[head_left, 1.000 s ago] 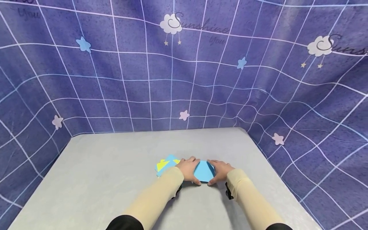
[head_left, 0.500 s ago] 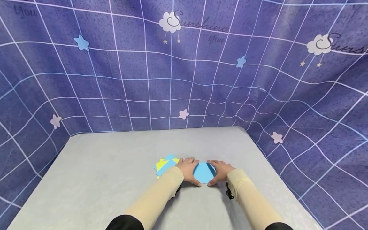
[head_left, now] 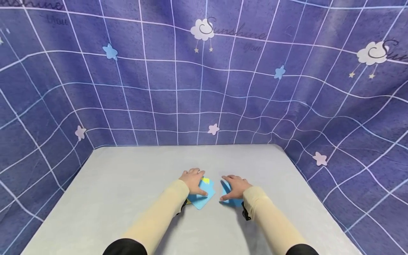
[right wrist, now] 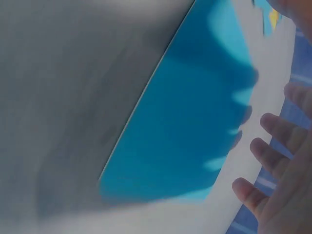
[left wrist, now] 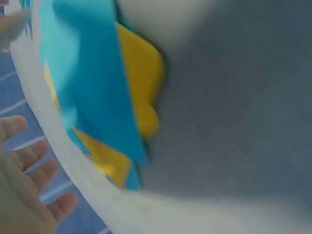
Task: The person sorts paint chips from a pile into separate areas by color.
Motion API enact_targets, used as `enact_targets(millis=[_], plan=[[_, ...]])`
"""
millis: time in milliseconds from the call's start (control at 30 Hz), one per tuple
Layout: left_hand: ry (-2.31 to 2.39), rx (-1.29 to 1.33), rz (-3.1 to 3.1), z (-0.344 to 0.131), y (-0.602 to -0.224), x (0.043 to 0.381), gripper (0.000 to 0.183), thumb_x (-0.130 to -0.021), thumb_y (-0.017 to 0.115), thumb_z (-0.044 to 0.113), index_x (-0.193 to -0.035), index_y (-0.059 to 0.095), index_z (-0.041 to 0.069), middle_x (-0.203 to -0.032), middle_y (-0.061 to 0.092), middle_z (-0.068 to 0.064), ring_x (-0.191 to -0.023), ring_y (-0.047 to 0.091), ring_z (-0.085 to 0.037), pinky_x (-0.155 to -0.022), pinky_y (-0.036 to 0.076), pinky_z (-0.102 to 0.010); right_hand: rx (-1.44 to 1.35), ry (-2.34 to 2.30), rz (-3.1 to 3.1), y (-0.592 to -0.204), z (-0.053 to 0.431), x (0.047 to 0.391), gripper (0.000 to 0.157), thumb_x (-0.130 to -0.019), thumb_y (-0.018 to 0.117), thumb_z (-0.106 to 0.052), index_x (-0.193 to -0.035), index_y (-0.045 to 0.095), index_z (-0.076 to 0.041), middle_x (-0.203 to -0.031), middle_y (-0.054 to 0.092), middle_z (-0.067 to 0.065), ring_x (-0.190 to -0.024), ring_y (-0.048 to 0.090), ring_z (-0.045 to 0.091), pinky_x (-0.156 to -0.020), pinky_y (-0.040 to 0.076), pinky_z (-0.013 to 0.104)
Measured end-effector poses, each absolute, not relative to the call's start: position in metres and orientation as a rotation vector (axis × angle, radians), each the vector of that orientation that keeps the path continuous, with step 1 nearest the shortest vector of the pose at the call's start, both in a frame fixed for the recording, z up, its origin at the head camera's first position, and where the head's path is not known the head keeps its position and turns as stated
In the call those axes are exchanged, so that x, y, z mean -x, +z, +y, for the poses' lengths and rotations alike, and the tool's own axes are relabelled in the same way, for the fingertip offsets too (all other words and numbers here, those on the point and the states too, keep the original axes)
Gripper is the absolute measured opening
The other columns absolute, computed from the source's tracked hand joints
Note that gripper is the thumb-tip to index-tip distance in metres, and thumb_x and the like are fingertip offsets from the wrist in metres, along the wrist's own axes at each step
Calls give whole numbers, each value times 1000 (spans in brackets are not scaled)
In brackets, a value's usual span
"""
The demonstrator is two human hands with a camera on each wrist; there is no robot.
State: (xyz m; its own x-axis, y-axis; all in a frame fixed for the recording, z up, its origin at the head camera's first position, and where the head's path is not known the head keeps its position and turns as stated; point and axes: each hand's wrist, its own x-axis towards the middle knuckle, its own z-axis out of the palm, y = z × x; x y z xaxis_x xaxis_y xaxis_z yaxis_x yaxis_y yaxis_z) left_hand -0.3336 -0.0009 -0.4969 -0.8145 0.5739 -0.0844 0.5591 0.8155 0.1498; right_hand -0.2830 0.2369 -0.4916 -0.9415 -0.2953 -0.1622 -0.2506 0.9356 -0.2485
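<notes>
A loose pile of blue cards (head_left: pixel 201 200) and yellow cards (head_left: pixel 205 180) lies on the table, turned at different angles. Over its left side is my left hand (head_left: pixel 192 181), fingers spread. The left wrist view has a blue card (left wrist: pixel 92 83) on top, with yellow cards (left wrist: pixel 141 73) poking out beneath; that view is blurred. To the right, a separate blue card (right wrist: pixel 170 122) lies flat, shaded by my right hand (head_left: pixel 236 187). The right fingers are straight and apart above it, gripping nothing. Whether more cards lie under it I cannot tell.
The pale grey table (head_left: pixel 143 170) carries both sets of cards, with a narrow gap between them. A purple gridded curtain (head_left: pixel 178 88) with stars and clouds hangs along its back and both sides.
My left hand has left the separate blue card and moved left to the loose pile, which sits closer to it. The right hand has shifted over the separate card. The head view has turned slightly left.
</notes>
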Motion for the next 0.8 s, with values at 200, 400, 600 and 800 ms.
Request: enact_targets(millis=[200,400,600,800], plan=[[139,-801,2842,-22,-493,329,118,-57,78,72,-149,36,11,-144,40,-18,-133,37,-35,-105,30,-55,479,-349,2879,-494,202,290,97,-71,75,-61,-149,39,-15,-145,42,14,-133,39,34,-101,32,60],[72,-750,2811,-29,-492,324,121,-56,79,70,-152,31,14,-149,36,-15,-135,36,-32,-106,31,-52,545,-358,2881,-500,180,292,101,-69,75,-64,-149,38,-13,-145,41,16,-132,38,34,-101,33,59],[103,-757,2796,-29,-492,320,115,-60,82,64,-151,33,13,-146,40,-12,-132,40,-30,-105,34,-50,562,-292,2888,-508,172,294,105,-67,73,-70,-150,37,-15,-146,41,13,-132,39,31,-100,35,56],[91,-821,2820,-33,-494,322,108,-62,82,62,-148,39,12,-135,48,-11,-122,46,-28,-99,39,-48,583,-308,2915,-505,167,294,104,-67,77,-65,-148,39,-11,-143,45,12,-128,43,32,-97,37,57]])
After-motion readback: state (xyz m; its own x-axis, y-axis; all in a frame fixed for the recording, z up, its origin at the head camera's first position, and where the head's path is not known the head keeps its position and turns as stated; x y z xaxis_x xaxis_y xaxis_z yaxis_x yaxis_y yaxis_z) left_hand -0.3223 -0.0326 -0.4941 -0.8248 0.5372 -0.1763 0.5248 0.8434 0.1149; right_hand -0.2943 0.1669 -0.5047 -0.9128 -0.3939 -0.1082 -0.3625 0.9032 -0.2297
